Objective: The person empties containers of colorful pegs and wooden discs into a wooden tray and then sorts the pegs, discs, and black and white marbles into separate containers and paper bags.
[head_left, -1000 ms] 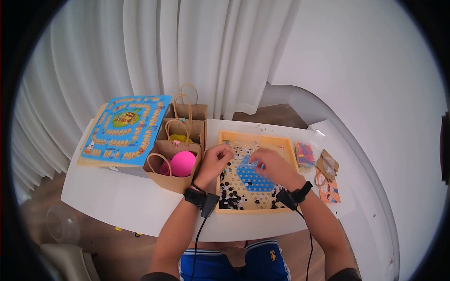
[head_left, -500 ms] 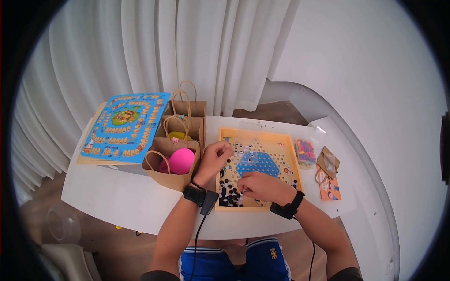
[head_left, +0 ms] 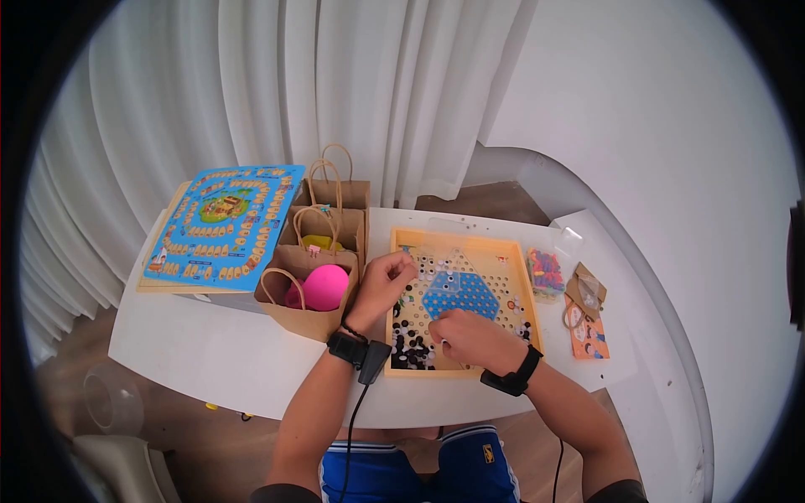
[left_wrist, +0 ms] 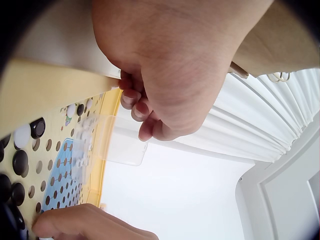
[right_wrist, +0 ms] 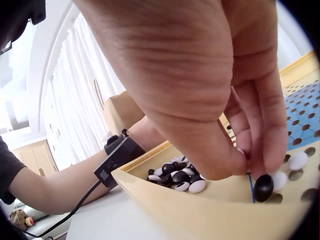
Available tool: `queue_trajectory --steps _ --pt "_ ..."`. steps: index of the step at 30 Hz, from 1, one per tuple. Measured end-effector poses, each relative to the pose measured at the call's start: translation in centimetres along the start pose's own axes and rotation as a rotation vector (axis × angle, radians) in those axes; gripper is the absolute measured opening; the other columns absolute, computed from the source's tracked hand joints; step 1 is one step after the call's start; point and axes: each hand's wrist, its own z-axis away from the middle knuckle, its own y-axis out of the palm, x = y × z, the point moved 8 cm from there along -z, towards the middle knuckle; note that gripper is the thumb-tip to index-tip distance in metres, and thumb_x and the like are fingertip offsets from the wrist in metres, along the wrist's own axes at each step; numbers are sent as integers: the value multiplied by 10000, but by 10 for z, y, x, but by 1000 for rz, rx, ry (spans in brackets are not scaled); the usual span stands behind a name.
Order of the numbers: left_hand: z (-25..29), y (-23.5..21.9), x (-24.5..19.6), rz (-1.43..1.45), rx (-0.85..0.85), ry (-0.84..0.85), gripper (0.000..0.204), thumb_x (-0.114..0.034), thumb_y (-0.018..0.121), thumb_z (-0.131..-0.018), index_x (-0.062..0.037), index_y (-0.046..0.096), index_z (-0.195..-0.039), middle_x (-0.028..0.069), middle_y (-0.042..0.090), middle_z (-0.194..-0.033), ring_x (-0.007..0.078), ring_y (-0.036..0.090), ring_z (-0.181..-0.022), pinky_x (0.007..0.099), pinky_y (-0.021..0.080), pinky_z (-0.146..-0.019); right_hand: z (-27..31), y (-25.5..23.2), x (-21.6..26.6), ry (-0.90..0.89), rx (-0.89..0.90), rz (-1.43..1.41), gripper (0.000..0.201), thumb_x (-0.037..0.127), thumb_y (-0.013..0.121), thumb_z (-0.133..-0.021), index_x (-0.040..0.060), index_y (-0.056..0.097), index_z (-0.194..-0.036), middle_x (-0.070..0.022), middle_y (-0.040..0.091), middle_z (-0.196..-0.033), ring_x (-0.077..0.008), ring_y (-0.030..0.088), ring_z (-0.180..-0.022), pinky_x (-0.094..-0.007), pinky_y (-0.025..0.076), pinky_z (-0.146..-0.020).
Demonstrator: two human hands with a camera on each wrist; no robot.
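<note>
The left hand [head_left: 381, 289] is at the tray's left rim with its fingers loosely curled, and nothing shows between them. Beside its fingertips, a clear plastic box [left_wrist: 82, 157] stands in the yellow tray [head_left: 538, 323]. Low over the tray's front part, the right hand [head_left: 478, 339] has thumb and fingertips together, pinching what looks like a small white piece [head_left: 444, 341], mostly hidden. Right by those fingertips lies a black piece [right_wrist: 263, 188], with a white piece [right_wrist: 298, 160] farther right. Black and white pieces [right_wrist: 181, 176] are heaped in the tray's front left corner.
Paper bags [head_left: 293, 317] stand left of the tray, one with a pink ball [head_left: 325, 287]. Farther left is a blue game board [head_left: 222, 222]. Right of the tray are a box of coloured bits [head_left: 546, 272] and an orange card [head_left: 589, 338].
The right hand has moved from above the blue part of the board towards the tray's front, then shifted slightly right. The left hand has stayed in place.
</note>
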Motion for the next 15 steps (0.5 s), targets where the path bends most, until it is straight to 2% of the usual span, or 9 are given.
queue_trajectory --steps 1,3,6,8,10,11,13,14,15 --pt "0 1 2 0 -1 1 150 -87 634 -978 -15 656 -848 -69 584 -758 4 475 -712 205 366 -637 0 0 0 11 8 30 114 -50 618 -770 -28 678 -865 -235 685 -920 -419 686 -911 -488 554 -798" --pt "0 1 1 59 -36 31 123 -80 666 -944 -32 655 -831 -86 498 -692 7 422 -658 217 335 -587 -1 -1 -2 7 11 20 110 -48 621 -764 -24 677 -856 -226 684 -901 -419 686 -895 -488 552 -784" --pt "1 1 1 29 3 18 145 -90 634 -981 -19 655 -855 -69 580 -755 4 469 -707 204 362 -638 -1 0 -8 -6 16 -43 102 -38 637 -749 -13 674 -840 -207 687 -882 -411 689 -860 -476 550 -755" --pt "1 0 -1 29 8 9 145 -86 633 -980 -19 655 -854 -69 578 -755 4 469 -707 203 362 -638 -1 -5 -12 -17 17 -95 100 -30 650 -740 -6 673 -834 -198 690 -882 -402 691 -841 -463 550 -740" --pt "1 1 -2 30 15 0 144 -82 631 -980 -19 656 -853 -69 576 -755 5 469 -708 203 362 -638 -4 -15 -21 35 24 -173 128 8 696 -736 12 682 -863 -168 697 -919 -320 700 -806 -402 554 -728" --pt "1 1 -4 25 12 3 145 -85 633 -979 -18 656 -852 -70 573 -753 5 465 -706 203 359 -635 -7 -20 -25 36 25 -174 128 8 696 -736 12 682 -863 -168 697 -919 -320 700 -806 -402 554 -728" --pt "1 2 -3 20 13 7 147 -88 635 -978 -17 656 -851 -71 570 -751 6 461 -704 203 356 -632 -14 -37 -40 71 -69 -212 144 25 726 -788 14 700 -929 -140 712 -937 -244 717 -784 -362 568 -726" --pt "1 1 -2 13 2 8 150 -90 635 -980 -17 656 -851 -72 569 -750 5 459 -703 204 354 -630 -18 -40 -44 73 -71 -213 144 25 726 -788 14 700 -929 -140 712 -937 -244 717 -784 -362 568 -726" --pt "1 1 -2 6 -9 11 152 -93 634 -981 -17 655 -850 -73 568 -748 5 457 -703 204 352 -628 -21 -55 -52 93 -232 -299 151 19 724 -796 13 704 -945 -141 712 -934 -256 722 -811 -364 571 -746"
